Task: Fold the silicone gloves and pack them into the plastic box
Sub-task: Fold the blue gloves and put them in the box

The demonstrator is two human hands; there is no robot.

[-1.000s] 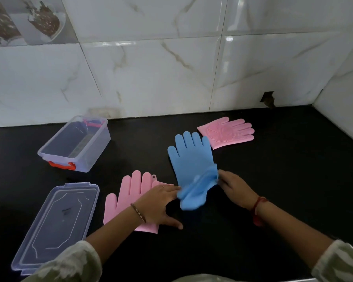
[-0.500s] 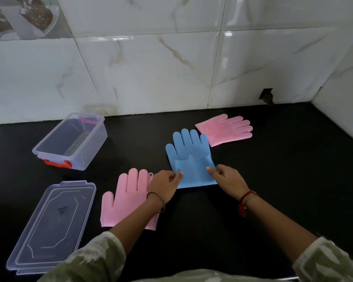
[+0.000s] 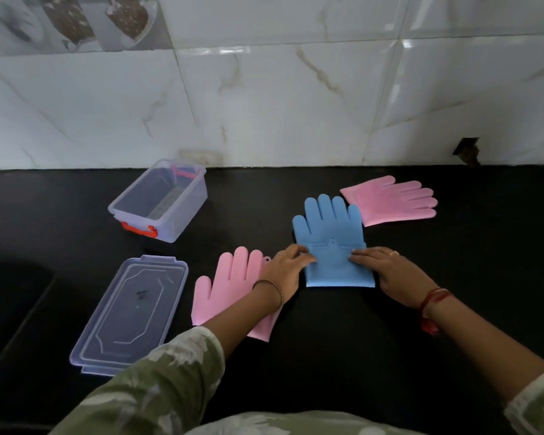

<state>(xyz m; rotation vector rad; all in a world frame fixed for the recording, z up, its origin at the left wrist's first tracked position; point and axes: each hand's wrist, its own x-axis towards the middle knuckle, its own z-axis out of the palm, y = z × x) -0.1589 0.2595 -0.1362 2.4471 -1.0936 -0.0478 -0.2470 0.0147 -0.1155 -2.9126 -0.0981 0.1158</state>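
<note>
A blue silicone glove (image 3: 330,233) lies on the black counter, its cuff folded up over the palm. My left hand (image 3: 286,268) presses the fold's left edge and my right hand (image 3: 387,268) presses its right edge, fingers flat on the glove. One pink glove (image 3: 230,284) lies flat under my left wrist. A second pink glove (image 3: 393,200) lies behind the blue one, fingers pointing right. The clear plastic box (image 3: 161,202) with red latches stands open and empty at the back left.
The box's clear lid (image 3: 132,312) lies flat at the front left. The black counter (image 3: 468,262) ends at a white marble-tiled wall (image 3: 264,105) behind and on the right. A small dark hole (image 3: 467,150) sits low in the wall.
The blue glove's cuff was lifted a second ago; it has been folded up over the palm and now both hands press it flat. The view has shifted right.
</note>
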